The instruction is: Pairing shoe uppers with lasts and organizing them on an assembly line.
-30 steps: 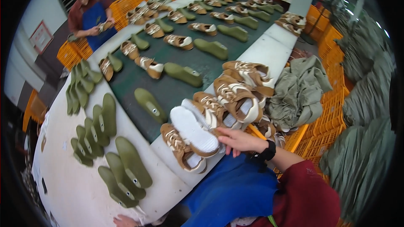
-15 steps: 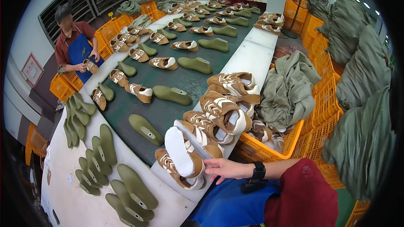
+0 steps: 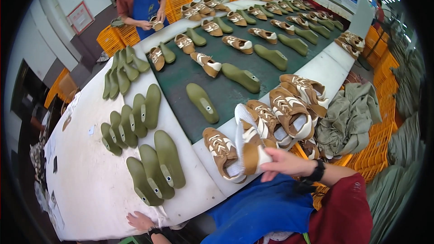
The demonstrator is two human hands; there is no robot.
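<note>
Right hand: fingers closed on the heel end of a tan-and-white unfinished sneaker upper with pale insole board, tilted so the sole side faces up and toward the camera. Probably turned that way to check the underside. The shoe is lifted just over the white surface, at about 5 o'clock from the dark green conveyor belt.

Left hand: flat, fingers spread, resting on the near edge of the surface at 7 o'clock. It holds nothing and looks like a brace while leaning in.

Directly under the lifted upper lies a second tan-and-white upper, touching it. At 2 o'clock from the right hand is a loose pile of the same tan uppers, stacked within reach above an orange plastic crate draped with an olive cloth.

At 10 o'clock from the right hand are olive-green plastic shoe lasts, laid overlapping in fans near the left hand, with more rows further up. One single last sits on the belt, just beside the uppers.

The belt carries alternating lasts and uppers away toward 12 o'clock. A co-worker in a blue apron stands at 11 o'clock, holding an upper.
</note>
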